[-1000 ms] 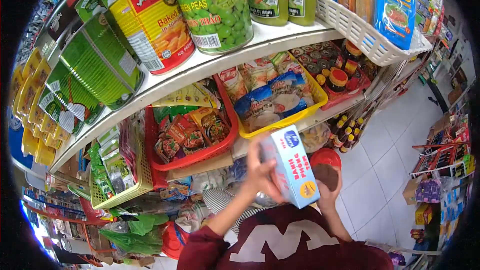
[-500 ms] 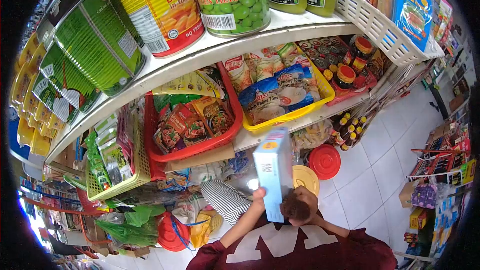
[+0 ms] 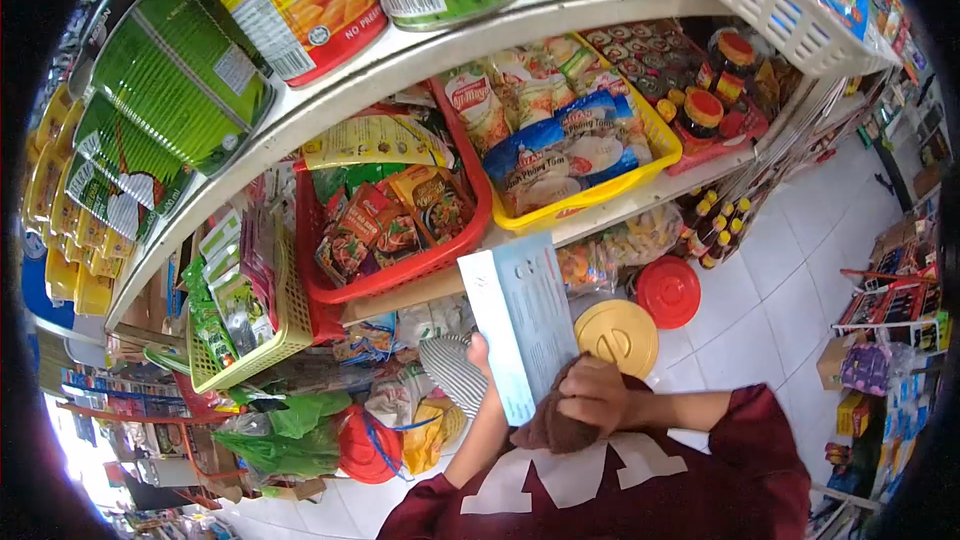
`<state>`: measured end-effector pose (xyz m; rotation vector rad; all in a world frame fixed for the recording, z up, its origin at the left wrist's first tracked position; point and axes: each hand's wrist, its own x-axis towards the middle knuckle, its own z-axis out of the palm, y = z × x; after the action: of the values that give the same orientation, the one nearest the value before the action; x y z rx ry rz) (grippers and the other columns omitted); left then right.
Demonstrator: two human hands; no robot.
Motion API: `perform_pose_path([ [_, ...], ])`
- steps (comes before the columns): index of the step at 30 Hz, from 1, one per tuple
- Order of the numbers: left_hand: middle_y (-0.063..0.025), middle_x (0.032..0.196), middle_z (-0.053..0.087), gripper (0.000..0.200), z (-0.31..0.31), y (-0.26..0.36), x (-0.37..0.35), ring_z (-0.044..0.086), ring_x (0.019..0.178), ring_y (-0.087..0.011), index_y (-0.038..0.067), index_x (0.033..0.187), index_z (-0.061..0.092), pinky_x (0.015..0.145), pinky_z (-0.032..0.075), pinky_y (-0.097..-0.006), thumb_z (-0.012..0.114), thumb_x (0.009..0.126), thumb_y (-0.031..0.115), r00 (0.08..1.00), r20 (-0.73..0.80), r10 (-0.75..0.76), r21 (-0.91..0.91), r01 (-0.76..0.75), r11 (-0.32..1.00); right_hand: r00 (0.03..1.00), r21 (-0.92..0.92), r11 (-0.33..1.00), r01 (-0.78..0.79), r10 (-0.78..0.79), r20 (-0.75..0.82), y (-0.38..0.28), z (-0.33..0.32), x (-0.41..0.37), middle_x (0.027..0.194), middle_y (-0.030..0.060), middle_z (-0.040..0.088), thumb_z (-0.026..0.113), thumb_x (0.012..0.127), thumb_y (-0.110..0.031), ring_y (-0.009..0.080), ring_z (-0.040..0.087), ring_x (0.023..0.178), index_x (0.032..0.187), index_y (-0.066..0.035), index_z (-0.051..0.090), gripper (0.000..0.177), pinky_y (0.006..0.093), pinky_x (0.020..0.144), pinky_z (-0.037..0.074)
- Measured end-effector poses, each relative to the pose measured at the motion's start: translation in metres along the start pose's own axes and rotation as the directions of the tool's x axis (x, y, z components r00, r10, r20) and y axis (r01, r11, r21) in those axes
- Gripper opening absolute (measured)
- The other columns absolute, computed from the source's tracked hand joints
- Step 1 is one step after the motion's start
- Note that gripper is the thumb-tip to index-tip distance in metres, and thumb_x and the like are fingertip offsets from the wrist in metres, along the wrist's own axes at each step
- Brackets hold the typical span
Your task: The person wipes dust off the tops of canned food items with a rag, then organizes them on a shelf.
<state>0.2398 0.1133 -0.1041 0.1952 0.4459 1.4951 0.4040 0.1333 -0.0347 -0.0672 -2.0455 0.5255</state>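
A light blue and white box (image 3: pixel 520 315) with printed text is held tilted in front of my chest. My left hand (image 3: pixel 482 358) grips it along its left edge; the thumb shows and the other fingers are hidden behind the box. My right hand (image 3: pixel 592 395) is closed on a bunched brown cloth (image 3: pixel 560 428), at the lower right side of the box. Whether the cloth presses on the box is hard to tell.
Ahead, a shelf holds a red basket (image 3: pixel 400 285) and a yellow basket (image 3: pixel 590 202) of packets. Large cans (image 3: pixel 170 70) stand on the upper shelf. Below are red (image 3: pixel 668 292) and tan (image 3: pixel 617 338) lids, and bottles (image 3: pixel 715 230). Tiled floor (image 3: pixel 750 315) lies to the right.
The box has turned so its broad printed face shows more, and it has moved left and slightly down. My right hand with the cloth has shifted lower on it. The view has tilted down.
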Motion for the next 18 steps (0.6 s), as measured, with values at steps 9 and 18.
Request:
perform_pose_path([
  [9, -0.0211, 0.128, 0.033, 0.105, 0.011, -0.016, -0.008, 0.034, 0.117, -0.0347, 0.001, 0.133, 0.023, 0.099, 0.025, -0.0412, 0.063, 0.056, 0.058, 0.998, -0.014, -0.068, 0.058, 0.069, 0.996, 0.885, -0.052, 0.916, -0.397, 0.368, -0.285, 0.053, -0.013, 0.062, 0.072, 0.0112, 0.053, 0.073, 0.058, -0.024, 0.0257, 0.054, 0.064, 0.08, -0.002, 0.054, 0.037, 0.0353, 0.056, 0.042],
  [18, -0.0206, 0.127, 0.035, 0.102, -0.004, -0.002, -0.022, 0.037, 0.115, -0.0336, 0.001, 0.133, 0.024, 0.098, 0.027, -0.0411, 0.061, 0.058, 0.059, 0.998, -0.063, 0.031, -0.006, -0.031, 0.999, 0.996, -0.042, 0.999, 0.033, -0.029, 0.082, 0.025, 0.009, 0.03, 0.075, 0.0094, 0.057, 0.07, 0.064, -0.031, 0.0254, 0.057, 0.065, 0.077, -0.005, 0.056, 0.033, 0.0358, 0.058, 0.045],
])
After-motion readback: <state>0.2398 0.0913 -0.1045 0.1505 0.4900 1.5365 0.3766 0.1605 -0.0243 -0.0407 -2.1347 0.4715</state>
